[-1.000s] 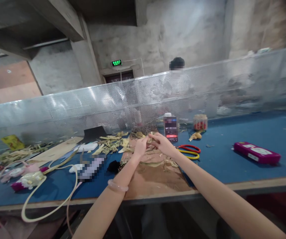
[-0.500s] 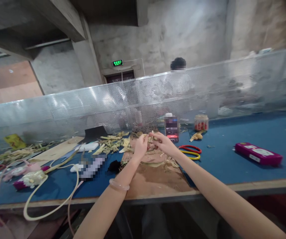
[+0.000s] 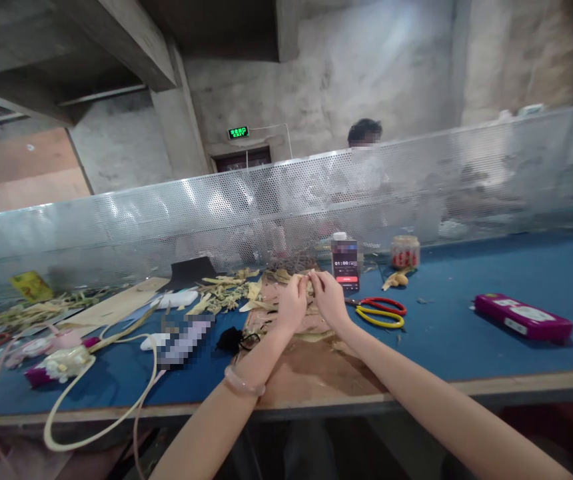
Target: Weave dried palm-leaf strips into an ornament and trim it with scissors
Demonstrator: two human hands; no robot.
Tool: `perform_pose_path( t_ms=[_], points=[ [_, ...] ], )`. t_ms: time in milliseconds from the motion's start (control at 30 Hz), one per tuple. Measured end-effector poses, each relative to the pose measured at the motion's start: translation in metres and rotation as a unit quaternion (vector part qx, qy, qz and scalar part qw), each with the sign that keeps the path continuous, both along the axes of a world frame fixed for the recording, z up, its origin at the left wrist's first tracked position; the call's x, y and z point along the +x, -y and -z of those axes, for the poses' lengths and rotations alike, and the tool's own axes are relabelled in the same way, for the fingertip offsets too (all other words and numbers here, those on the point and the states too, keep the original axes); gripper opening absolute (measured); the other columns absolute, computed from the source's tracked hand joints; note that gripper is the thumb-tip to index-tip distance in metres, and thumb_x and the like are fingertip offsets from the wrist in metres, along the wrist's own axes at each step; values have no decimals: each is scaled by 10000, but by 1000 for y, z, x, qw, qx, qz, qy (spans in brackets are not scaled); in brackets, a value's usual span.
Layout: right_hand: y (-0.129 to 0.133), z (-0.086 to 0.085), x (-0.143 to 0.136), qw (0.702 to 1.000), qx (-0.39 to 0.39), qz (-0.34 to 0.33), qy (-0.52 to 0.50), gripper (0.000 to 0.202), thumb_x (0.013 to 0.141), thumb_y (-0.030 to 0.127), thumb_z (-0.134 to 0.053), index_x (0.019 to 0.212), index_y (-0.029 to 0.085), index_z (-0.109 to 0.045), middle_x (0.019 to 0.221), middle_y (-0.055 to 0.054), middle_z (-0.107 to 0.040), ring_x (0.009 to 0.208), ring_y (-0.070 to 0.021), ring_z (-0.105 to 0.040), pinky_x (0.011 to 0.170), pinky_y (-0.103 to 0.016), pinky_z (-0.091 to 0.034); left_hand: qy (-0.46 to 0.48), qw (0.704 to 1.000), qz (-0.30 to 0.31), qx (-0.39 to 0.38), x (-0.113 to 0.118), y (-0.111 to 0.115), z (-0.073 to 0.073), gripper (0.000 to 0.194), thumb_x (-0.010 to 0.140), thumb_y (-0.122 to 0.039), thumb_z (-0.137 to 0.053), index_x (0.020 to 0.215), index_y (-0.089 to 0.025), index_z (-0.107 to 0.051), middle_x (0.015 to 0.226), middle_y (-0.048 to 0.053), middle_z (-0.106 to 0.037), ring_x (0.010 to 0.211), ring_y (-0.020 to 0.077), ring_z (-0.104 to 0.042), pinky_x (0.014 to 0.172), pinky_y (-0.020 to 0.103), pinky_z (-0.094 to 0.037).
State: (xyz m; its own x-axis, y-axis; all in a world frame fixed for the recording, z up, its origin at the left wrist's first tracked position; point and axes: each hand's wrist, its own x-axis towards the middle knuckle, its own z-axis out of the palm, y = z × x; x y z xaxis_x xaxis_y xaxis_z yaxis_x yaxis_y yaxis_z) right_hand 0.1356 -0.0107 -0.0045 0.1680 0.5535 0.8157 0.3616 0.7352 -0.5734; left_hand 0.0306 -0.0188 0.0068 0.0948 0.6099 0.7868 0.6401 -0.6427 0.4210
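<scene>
My left hand [image 3: 292, 301] and my right hand [image 3: 327, 297] meet above a brown board [image 3: 311, 377] at the table's front. Both have their fingers bent and pinched together, the fingertips almost touching. A pale dry strip, like a piece of husk [image 3: 309, 277], shows in part between them; most of what they hold is hidden by the fingers. More dry, yellowish plant strips [image 3: 311, 335] lie on the board under and around my hands. Right of my right hand rest scissors [image 3: 381, 312] with one red and one yellow handle.
A phone [image 3: 345, 265] showing a timer leans upright behind my hands. A jar [image 3: 405, 252] and a purple box [image 3: 524, 318] stand to the right. Leftward lie cables [image 3: 51, 413], a black cloth-like bundle [image 3: 230, 339] and dried leaves [image 3: 224, 293]. A perforated metal screen [image 3: 206, 200] runs behind; a person [image 3: 364, 160] is beyond it.
My right hand's fingers have drawn in from a spread pose to a pinch beside my left hand. Both hands have shifted slightly right, and the view has tilted a little.
</scene>
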Motion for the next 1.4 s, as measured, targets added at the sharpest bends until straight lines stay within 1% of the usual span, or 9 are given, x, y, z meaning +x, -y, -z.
perform_pose_path(
  t_ms=[100, 233, 400, 500, 667, 800, 900, 1100, 1400],
  points=[
    [0, 0, 0, 1000, 6, 2, 4, 328, 893, 377, -345, 904, 166, -596, 823, -67, -609, 753, -172, -544, 692, -275, -402, -6, 1000, 1, 3, 1, 3, 0, 312, 911, -356, -289, 881, -179, -545, 760, 40, -618, 687, 151, -560, 625, 234, -371],
    [-3, 2, 2, 996, -80, -1, -46, 376, 871, 456, -369, 1081, 165, -482, 693, -12, -581, 590, -156, -528, 569, -254, -390, -35, 999, -2, 3, 0, 4, 0, 287, 912, -338, -297, 911, -189, -541, 783, 41, -637, 678, 155, -574, 614, 236, -366],
    [-7, 2, 3, 997, -72, -2, 6, 360, 896, 450, -292, 657, 210, -412, 595, 24, -474, 561, -132, -471, 528, -227, -323, -48, 999, 2, -3, 0, 2, 1, 254, 900, -347, -326, 895, -194, -528, 756, 40, -625, 666, 158, -578, 595, 235, -364],
    [-8, 2, 3, 998, -58, 17, 25, 361, 910, 416, -265, 627, 215, -363, 578, 31, -437, 543, -126, -438, 521, -225, -297, 0, 1000, 11, -25, -1, -2, 3, 257, 876, -401, -366, 900, -182, -500, 731, 35, -609, 604, 143, -560, 568, 232, -367],
    [-7, 6, 3, 995, -59, 58, 53, 338, 909, 411, -263, 665, 217, -393, 574, 19, -450, 511, -135, -435, 508, -238, -277, 78, 994, 19, -78, -2, -7, 7, 304, 835, -467, -419, 872, -176, -500, 547, -23, -537, 466, 124, -489, 504, 234, -354],
    [-9, 11, 2, 993, -67, 76, 67, 336, 908, 417, -257, 699, 215, -426, 554, 10, -461, 489, -144, -445, 492, -242, -267, 34, 992, 41, -112, -3, -7, 8, 423, 855, -505, -325, 684, -177, -531, 471, -19, -503, 454, 128, -470, 481, 240, -332],
    [-10, 13, 1, 990, -68, 86, 93, 337, 905, 408, -246, 725, 210, -450, 556, 0, -478, 477, -147, -447, 483, -244, -258, -13, 996, 11, -82, -4, -6, 8, 514, 874, -494, -267, 582, -172, -540, 519, 23, -555, 519, 144, -500, 506, 250, -325],
    [-7, 11, -4, 988, -65, 92, 105, 339, 906, 396, -234, 755, 201, -467, 584, -8, -500, 495, -147, -458, 497, -239, -272, -47, 995, -77, -41, -3, 0, 7, 514, 905, -431, -210, 715, -178, -616, 628, 63, -629, 583, 163, -553, 550, 252, -334],
    [-7, 9, -4, 993, -58, 70, 73, 350, 910, 385, -263, 774, 188, -518, 643, -35, -573, 564, -151, -523, 540, -234, -338, -23, 998, -50, -31, 0, 2, 3, 357, 906, -397, -262, 845, -199, -552, 647, 6, -581, 583, 143, -533, 556, 224, -334]
  ],
)
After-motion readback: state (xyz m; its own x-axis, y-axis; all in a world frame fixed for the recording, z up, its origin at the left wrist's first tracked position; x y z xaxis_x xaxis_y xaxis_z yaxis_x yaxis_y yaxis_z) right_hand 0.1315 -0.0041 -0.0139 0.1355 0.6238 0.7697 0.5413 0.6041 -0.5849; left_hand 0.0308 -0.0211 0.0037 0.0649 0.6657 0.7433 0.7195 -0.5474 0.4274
